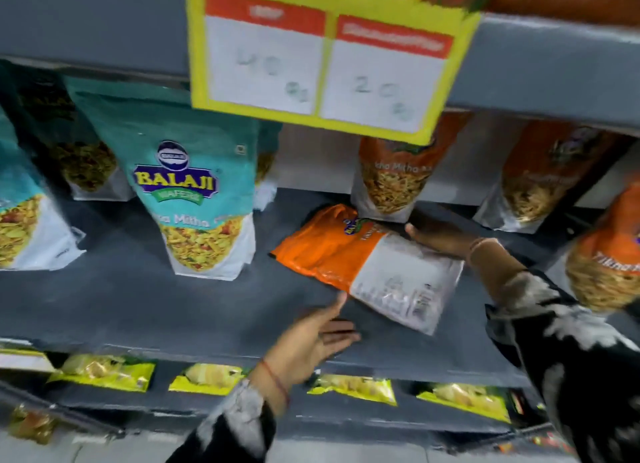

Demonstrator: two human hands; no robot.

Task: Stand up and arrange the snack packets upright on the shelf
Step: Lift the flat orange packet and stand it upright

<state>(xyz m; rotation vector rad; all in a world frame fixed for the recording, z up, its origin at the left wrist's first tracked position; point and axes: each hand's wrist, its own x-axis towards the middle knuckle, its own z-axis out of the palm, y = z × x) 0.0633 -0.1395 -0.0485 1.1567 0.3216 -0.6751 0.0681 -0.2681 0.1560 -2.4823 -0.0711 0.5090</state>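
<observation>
An orange and white snack packet (pixel 367 265) lies flat on the grey shelf (pixel 138 306), back side up. My right hand (pixel 440 235) rests on its far right edge, fingers laid over the packet. My left hand (pixel 315 338) hovers open at the packet's near corner, a fingertip just touching it. A teal Balaji packet (pixel 194 192) stands upright to the left. Orange packets (pixel 391 182) stand upright behind the lying one and further right (pixel 540 178).
A yellow price sign (pixel 325 54) hangs from the shelf above, over the middle. More teal packets (pixel 24 220) stand at the left. An orange packet (pixel 609 251) stands close at the right edge. Yellow-green packets (pixel 207 379) line the lower shelf.
</observation>
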